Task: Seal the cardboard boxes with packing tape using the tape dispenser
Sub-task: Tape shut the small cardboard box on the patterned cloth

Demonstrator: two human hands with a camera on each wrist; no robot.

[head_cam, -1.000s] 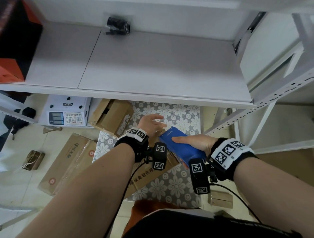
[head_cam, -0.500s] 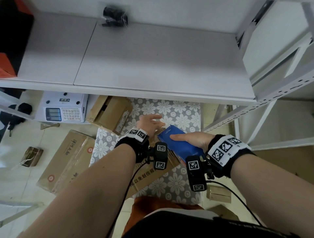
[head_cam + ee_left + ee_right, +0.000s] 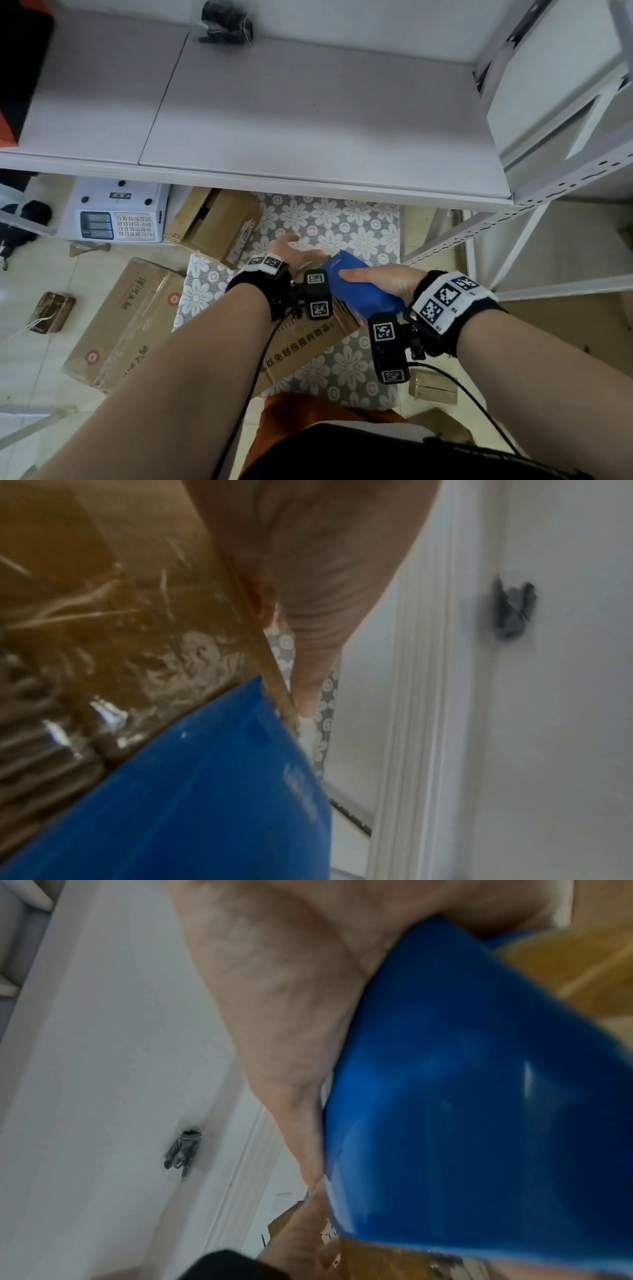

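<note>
A pale grey shelf (image 3: 308,113) filled the upper view, a small black bundle (image 3: 224,22) at its 12 o'clock edge. Below it lay a flower-patterned mat (image 3: 346,222) on the tiled floor, a weighing scale (image 3: 118,214) at 10 o'clock and a long taped carton (image 3: 126,318) at 8 o'clock. My right hand (image 3: 380,281) gripped the blue tape dispenser (image 3: 359,291), thumb along its top, on the cardboard box (image 3: 301,339) at the mat's centre. My left hand (image 3: 291,251) lay flat on that box at the dispenser's 10 o'clock, fingers straight.
</note>
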